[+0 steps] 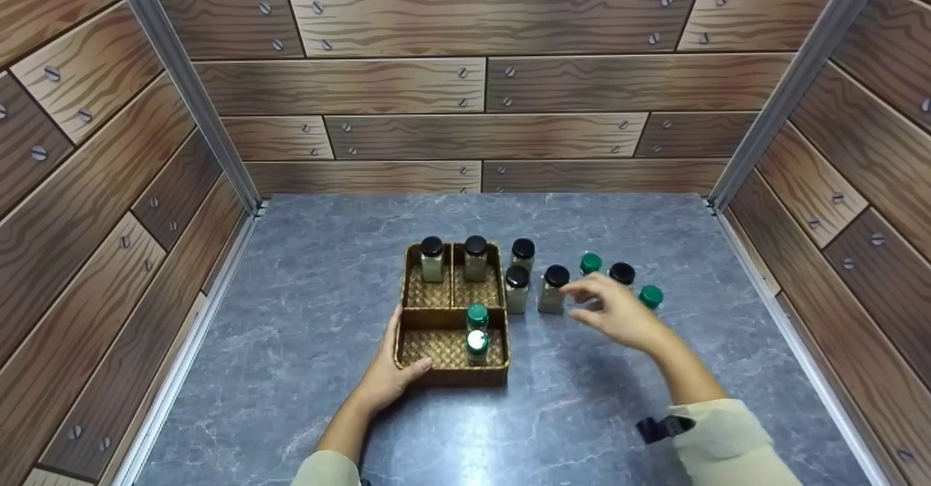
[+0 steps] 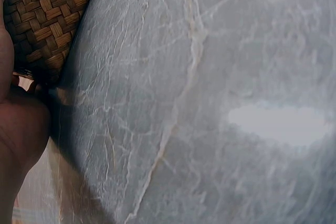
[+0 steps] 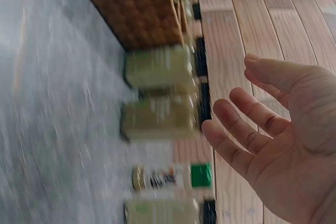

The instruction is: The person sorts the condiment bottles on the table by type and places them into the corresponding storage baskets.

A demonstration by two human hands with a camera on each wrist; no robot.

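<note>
My left hand [image 1: 385,375] grips the front left corner of a woven divided basket [image 1: 452,378], its thumb over the front rim. Black-capped spice jars, one [image 1: 432,262] in the back left compartment and one [image 1: 476,262] in the back right, stand upright. In the wide front compartment, two green-capped shakers [image 1: 477,319] stand at the right end. My right hand [image 1: 617,315] hovers with spread, loosely bent fingers, holding nothing. Nearest its fingertips is a black-capped jar [image 1: 553,293] on the table; the right wrist view shows my hand [image 3: 283,129] apart from the jars.
Right of the basket stand two more black-capped jars [image 1: 517,293], close to its side. Beyond my right hand are another black-capped jar [image 1: 622,273] and two green-capped shakers [image 1: 651,297], partly hidden. Wood-patterned walls [image 1: 480,82] enclose the grey marbled table [image 1: 305,289] at back and sides.
</note>
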